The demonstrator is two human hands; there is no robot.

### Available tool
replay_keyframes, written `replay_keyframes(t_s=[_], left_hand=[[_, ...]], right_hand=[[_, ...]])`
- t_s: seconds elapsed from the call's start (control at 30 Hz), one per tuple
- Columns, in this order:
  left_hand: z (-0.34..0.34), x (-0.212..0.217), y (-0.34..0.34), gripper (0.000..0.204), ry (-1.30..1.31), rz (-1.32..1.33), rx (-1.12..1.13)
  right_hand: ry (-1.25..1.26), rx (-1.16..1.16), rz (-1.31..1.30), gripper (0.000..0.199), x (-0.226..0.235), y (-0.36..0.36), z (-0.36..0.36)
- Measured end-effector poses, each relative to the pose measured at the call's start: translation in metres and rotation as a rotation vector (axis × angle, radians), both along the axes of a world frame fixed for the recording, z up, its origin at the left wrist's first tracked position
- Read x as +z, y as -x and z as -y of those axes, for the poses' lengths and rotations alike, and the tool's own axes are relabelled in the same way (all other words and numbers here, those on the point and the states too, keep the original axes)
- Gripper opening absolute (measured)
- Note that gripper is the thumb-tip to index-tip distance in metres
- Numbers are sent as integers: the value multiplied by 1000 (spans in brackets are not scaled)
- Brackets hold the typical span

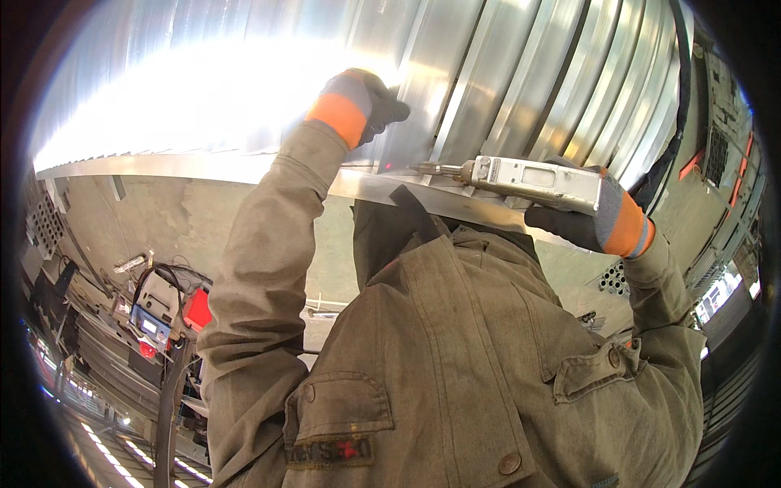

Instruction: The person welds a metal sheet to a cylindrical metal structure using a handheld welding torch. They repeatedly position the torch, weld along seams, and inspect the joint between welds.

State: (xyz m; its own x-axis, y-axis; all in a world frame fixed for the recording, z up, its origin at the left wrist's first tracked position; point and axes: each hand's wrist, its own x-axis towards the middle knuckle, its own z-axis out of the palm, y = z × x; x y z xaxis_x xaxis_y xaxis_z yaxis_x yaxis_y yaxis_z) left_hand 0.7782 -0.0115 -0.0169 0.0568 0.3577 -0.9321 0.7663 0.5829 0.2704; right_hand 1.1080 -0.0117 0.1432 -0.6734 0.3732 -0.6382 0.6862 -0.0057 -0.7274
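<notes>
My right hand point(598, 215), in a grey, black and orange glove, is wrapped round the silver-white body of a handheld laser welding gun point(533, 180). Its thin nozzle points left, and a small red dot of light shows on the metal just past the tip. The ribbed panel point(488, 73) of long shiny metal strips lies under both hands. On the panel, left of the nozzle, is my gloved left hand point(370, 106) with its fingers curled; whether anything is in them is hidden. A flat metal edge strip point(480, 210) runs along the panel's near side.
Glare whitens the panel's left part. On the floor at lower left stand a machine with a lit screen point(150, 325) and a red box point(197, 309). A dark cable point(679, 106) hangs along the panel's right end. Perforated metal pieces point(614, 278) lie beyond my right arm.
</notes>
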Motion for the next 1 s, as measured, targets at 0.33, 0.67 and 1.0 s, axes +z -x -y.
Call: replay_keyframes(t_s=[0.33, 0.67, 1.0], left_hand=[[-7, 6, -6, 53, 54, -45, -13], [-3, 8, -4, 52, 24, -28, 17], [-2, 1, -2, 38, 15, -30, -6]], right_hand=[[101, 4, -38, 39, -26, 11, 1], [86, 72, -41, 41, -47, 15, 2], [104, 122, 16, 42, -52, 17, 0]])
